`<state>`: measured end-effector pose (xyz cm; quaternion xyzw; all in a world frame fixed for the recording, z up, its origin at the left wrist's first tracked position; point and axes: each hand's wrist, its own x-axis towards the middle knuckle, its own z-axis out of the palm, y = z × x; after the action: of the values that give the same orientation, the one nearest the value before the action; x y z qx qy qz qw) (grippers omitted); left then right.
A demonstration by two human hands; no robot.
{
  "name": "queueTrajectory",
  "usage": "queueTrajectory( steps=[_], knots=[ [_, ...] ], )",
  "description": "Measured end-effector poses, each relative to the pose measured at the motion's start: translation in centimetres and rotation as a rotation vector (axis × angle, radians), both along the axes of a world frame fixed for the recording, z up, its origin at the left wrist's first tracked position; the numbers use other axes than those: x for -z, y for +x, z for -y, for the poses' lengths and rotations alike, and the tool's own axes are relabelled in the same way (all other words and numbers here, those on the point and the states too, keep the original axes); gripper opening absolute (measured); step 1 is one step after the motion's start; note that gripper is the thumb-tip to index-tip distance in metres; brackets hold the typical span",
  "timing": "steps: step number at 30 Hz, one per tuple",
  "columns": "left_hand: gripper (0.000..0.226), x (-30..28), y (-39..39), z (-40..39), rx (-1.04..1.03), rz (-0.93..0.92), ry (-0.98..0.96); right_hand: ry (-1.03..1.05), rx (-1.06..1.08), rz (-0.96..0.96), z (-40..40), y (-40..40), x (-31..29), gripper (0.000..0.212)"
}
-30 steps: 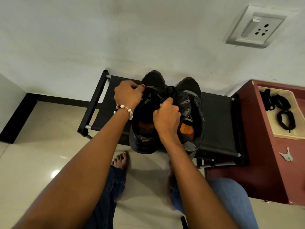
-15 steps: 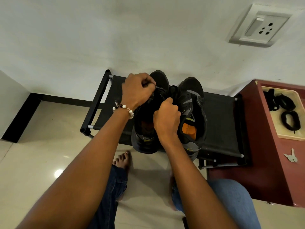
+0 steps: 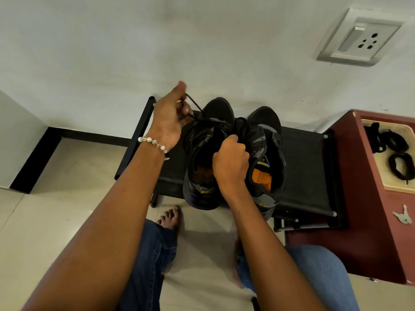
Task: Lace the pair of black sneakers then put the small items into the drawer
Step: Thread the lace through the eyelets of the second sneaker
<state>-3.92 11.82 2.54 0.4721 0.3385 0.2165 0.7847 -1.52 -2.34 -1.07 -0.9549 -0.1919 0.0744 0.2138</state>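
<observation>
Standing side by side on the black fabric shoe rack (image 3: 303,153), the black sneakers (image 3: 208,153) are held: a thin black lace (image 3: 195,104) is pinched by the left hand (image 3: 169,118), the left sneaker's collar gripped by the right hand (image 3: 230,162).

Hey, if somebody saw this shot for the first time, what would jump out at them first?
Two bare arms reach to a pair of black sneakers on a black rack in the middle of the view. The left hand, with a bead bracelet at its wrist, pulls a black lace up from the left shoe, while the right hand grips the shoe's collar. At the right, a red cabinet holds an open drawer with coiled black items.
</observation>
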Motion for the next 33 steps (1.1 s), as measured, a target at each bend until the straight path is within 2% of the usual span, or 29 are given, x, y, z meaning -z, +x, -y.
queueTrajectory(
  steps=[2,4,8,10,12,13,14,16,19,20,22,24,26,27,29,30,32,33],
  knots=[
    [0.027,-0.4,-0.1,0.4,0.092,-0.062,0.201,0.001,0.003,-0.002,0.0,0.0,-0.1,0.021],
    [0.035,-0.8,-0.3,0.4,0.205,-0.182,0.389,-0.003,0.002,-0.003,0.0,0.0,-0.1,0.02],
    [0.026,-0.5,-0.8,-0.3,0.528,-0.578,1.039,0.0,0.001,-0.008,0.0,-0.1,-0.2,0.021],
    [0.023,0.0,-0.9,-0.6,0.575,-0.709,1.134,0.001,0.002,-0.01,0.0,0.0,-0.2,0.021],
    [0.014,0.5,-0.6,-0.5,0.465,-0.652,1.144,0.004,-0.001,-0.01,0.0,0.0,-0.2,0.02],
    [0.007,0.6,-0.4,-0.2,0.366,-0.532,1.048,0.004,-0.004,-0.011,0.0,-0.1,-0.2,0.02],
    [0.01,0.5,-0.2,0.0,0.259,-0.385,0.863,0.003,-0.004,-0.013,0.0,-0.1,-0.2,0.02],
    [0.023,0.2,0.0,0.0,0.061,-0.073,0.409,-0.001,-0.003,-0.015,0.0,-0.1,-0.2,0.021],
    [0.017,-1.1,-0.3,-0.7,-0.115,0.419,-0.248,-0.002,0.001,-0.016,0.0,0.0,-0.2,0.022],
    [0.021,-1.2,-0.5,-1.0,-0.162,0.549,-0.396,-0.003,0.002,-0.015,-0.1,0.0,-0.2,0.022],
    [0.029,-1.4,-0.8,-1.6,-0.215,0.612,-0.473,-0.002,0.009,-0.012,-0.1,0.0,-0.2,0.021],
    [0.031,-1.2,-0.9,-1.7,-0.195,0.445,-0.307,0.002,0.014,-0.01,-0.1,0.0,-0.1,0.021],
    [0.019,-0.9,-0.6,-1.2,-0.129,0.123,0.077,0.003,0.015,-0.011,-0.1,0.0,-0.1,0.021],
    [0.024,-0.7,-0.4,-0.8,-0.069,-0.041,0.314,0.003,0.014,-0.012,-0.1,0.0,-0.1,0.021],
    [0.049,0.3,0.1,0.1,0.142,-0.277,0.768,0.005,0.012,-0.016,0.0,0.1,-0.1,0.021],
    [0.054,0.8,0.4,0.6,0.288,-0.366,0.952,0.004,0.011,-0.015,0.0,0.1,-0.1,0.021],
    [0.046,1.4,0.9,1.5,0.538,-0.525,1.19,-0.005,0.002,-0.008,0.0,0.1,0.0,0.022],
    [0.039,1.5,1.1,1.7,0.607,-0.578,1.24,-0.011,-0.002,-0.003,0.0,0.0,0.0,0.023]
  ],
)
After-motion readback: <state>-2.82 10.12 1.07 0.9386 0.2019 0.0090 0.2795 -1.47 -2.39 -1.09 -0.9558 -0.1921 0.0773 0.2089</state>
